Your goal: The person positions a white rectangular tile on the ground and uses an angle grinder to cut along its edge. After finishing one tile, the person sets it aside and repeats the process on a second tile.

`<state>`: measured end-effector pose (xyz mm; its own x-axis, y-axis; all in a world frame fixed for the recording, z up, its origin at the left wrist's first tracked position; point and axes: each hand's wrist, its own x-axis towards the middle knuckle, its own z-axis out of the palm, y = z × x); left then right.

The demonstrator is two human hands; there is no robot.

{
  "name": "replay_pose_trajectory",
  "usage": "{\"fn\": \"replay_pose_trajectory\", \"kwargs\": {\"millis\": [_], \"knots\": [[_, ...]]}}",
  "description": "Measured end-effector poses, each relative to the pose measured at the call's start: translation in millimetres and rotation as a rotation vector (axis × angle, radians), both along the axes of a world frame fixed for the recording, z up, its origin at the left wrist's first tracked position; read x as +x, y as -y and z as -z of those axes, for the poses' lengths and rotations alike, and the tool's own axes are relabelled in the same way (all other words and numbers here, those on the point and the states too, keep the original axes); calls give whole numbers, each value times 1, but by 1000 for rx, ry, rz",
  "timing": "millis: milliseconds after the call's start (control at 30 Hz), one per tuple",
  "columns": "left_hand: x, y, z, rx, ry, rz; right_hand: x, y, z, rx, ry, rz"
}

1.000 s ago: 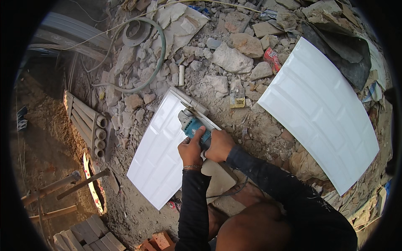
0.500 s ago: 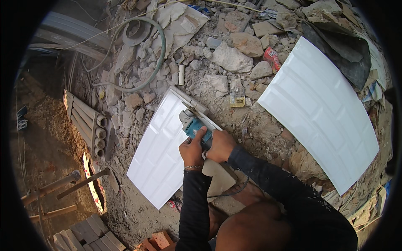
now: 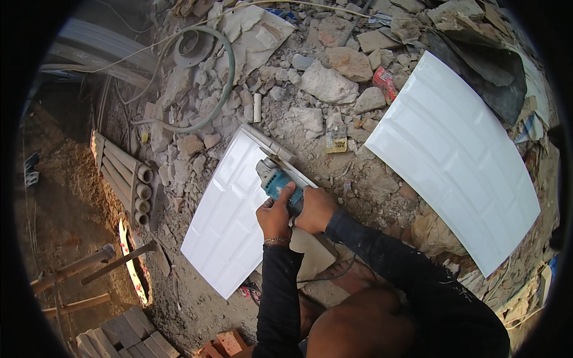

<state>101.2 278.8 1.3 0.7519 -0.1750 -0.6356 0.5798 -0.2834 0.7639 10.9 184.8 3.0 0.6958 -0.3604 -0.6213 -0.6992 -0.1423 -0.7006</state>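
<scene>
Both hands are wrapped round a teal angle grinder [image 3: 273, 181] with a grey metal head. My left hand [image 3: 274, 218] grips the body, its thumb lying along the top. My right hand [image 3: 316, 210] closes on the rear of the tool from the right. The grinder's disc lies at the upper right edge of a glossy white tile [image 3: 224, 230] with a raised brick pattern. Along that edge a narrow strip of tile [image 3: 302, 176] shows beyond the disc. Under the near side of the tile sits a pale block [image 3: 313, 253]. A dark cord runs from the grinder past my foot.
A second white brick-patterned tile [image 3: 456, 161] rests on rubble at the right. Broken stones [image 3: 330, 82] and a green hose [image 3: 231, 71] cover the far ground. Bundled pipes [image 3: 122, 176] stand at the left, with stacked grey blocks [image 3: 128, 334] and bricks [image 3: 230, 342] nearer.
The grinder and both hands have shifted very slightly toward me along the tile's edge. My grip is the same, and the tiles stay in place.
</scene>
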Motion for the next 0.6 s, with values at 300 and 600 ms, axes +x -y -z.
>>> {"fn": "replay_pose_trajectory", "kwargs": {"millis": [300,600], "knots": [[-5,-3,3,11,6,3,-8,-3,1,-14,25,7],[0,-2,3,-18,11,-2,-3,-2,3,-16,57,28]]}}
